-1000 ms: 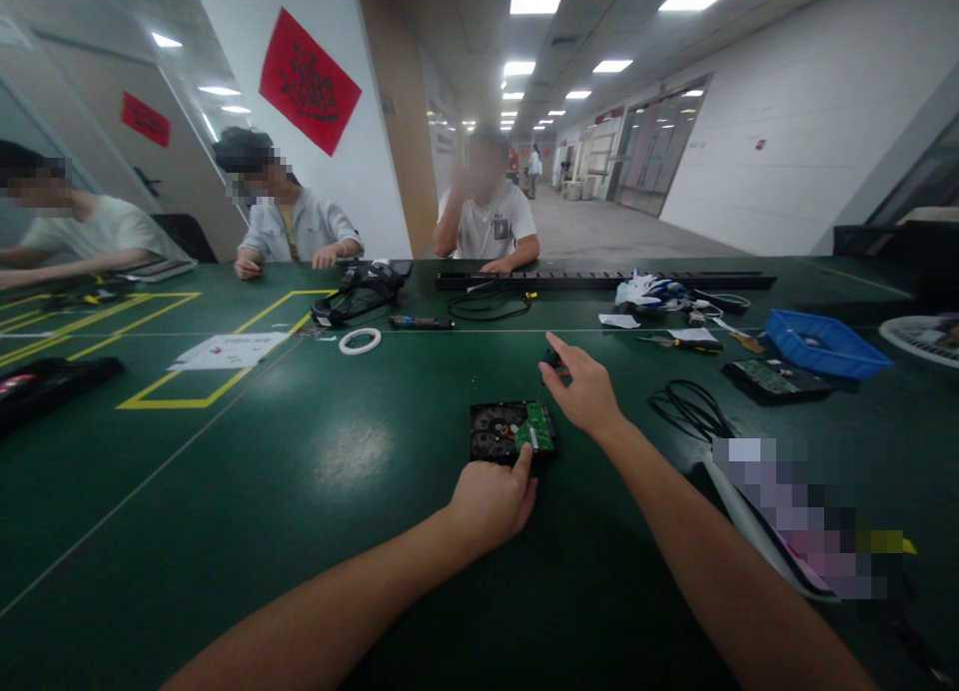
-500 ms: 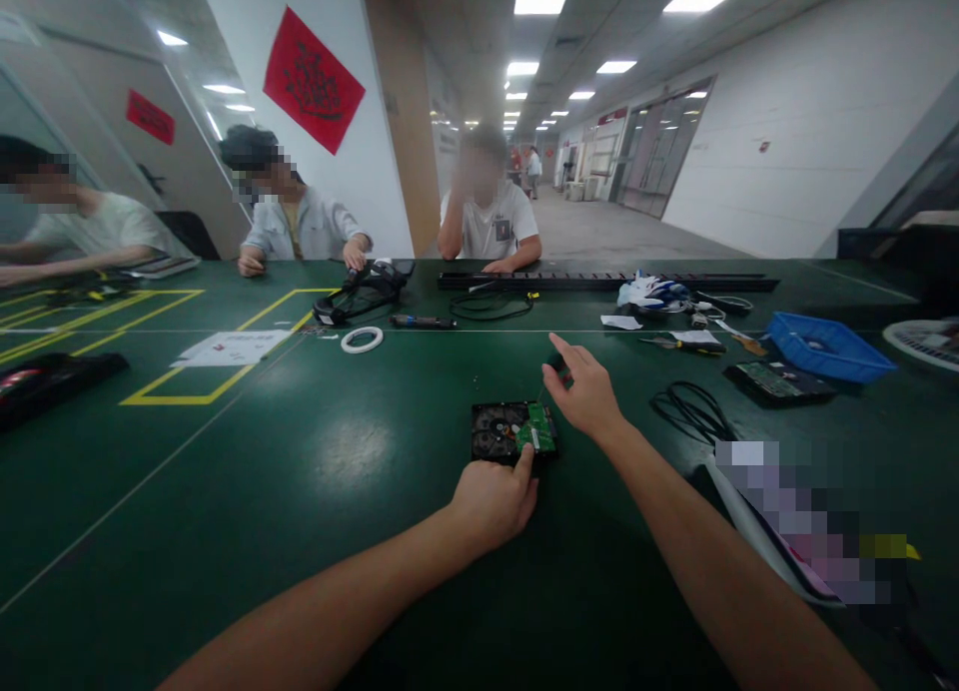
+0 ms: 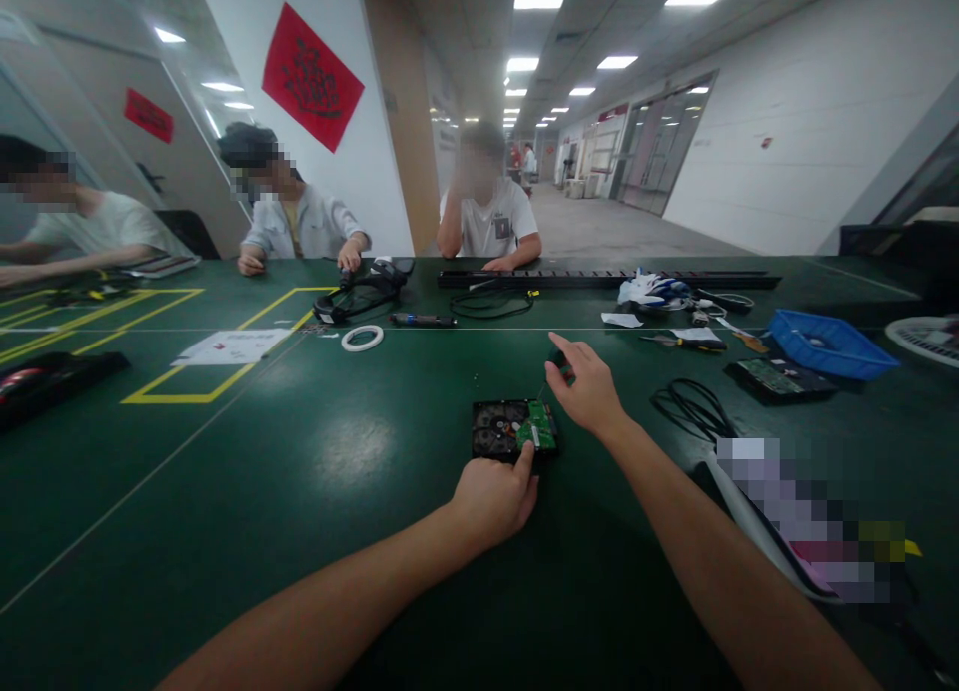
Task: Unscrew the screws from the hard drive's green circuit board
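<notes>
Left hand [image 3: 492, 498] points forward, right hand [image 3: 585, 383] curls.

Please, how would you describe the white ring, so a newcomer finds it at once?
On the green table, left of centre, find the white paper lying over yellow lines. To its right, before you reach the dark rod, lies a white ring. Unlike both, it has an open middle.

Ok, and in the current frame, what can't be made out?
All in the head view:
- Handle of the thin tool: mostly hidden by the right hand.
- Tool's tip at the green board: too small to tell whether it touches.
- Specks beyond the hard drive: too small to identify.
- Print on the white sheet: too small.
- Item at right: pixelated, its lower end too dark.
</notes>
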A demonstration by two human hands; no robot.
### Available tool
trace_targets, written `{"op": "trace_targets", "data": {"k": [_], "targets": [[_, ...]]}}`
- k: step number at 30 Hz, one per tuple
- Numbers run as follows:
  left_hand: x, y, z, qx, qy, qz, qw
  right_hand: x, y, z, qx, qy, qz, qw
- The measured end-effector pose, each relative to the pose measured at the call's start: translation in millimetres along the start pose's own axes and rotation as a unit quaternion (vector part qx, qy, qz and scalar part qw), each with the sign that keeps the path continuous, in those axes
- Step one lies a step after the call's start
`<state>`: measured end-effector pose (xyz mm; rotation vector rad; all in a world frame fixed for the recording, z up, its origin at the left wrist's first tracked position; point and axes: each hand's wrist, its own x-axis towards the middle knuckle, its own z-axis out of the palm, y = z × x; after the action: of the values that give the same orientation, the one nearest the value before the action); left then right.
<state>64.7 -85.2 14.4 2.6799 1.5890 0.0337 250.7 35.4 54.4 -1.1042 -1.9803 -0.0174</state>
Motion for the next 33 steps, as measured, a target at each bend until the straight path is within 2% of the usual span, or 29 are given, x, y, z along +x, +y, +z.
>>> {"op": "trace_targets", "data": {"k": [6,13,21,27,33], "targets": [[0.4,-0.1,0.2,0.000,-0.001,-0.003,1.000,0.2,0.0,-2.3,-0.018,0.001,0.014,1.000],[0.5,0.6,-0.6,0.003,-0.004,-0.003,1.000,0.8,2.5,2.6,0.029,-0.002,-0.005,1.000],[0.4,-0.1,3.5,0.010,0.004,-0.001,1.000,-0.1,3.5,0.5,-0.007,-0.019,0.007,1.000],[0.4,-0.3,3.9,0.007,0.009,0.003,1.000,-1.2,1.6,3.8,0.012,-0.002,0.001,1.000],[0.7,-0.3,1.2,0.006,0.002,0.000,1.000,-0.3,4.1,0.4,-0.024,0.006,0.016,1.000]]}}
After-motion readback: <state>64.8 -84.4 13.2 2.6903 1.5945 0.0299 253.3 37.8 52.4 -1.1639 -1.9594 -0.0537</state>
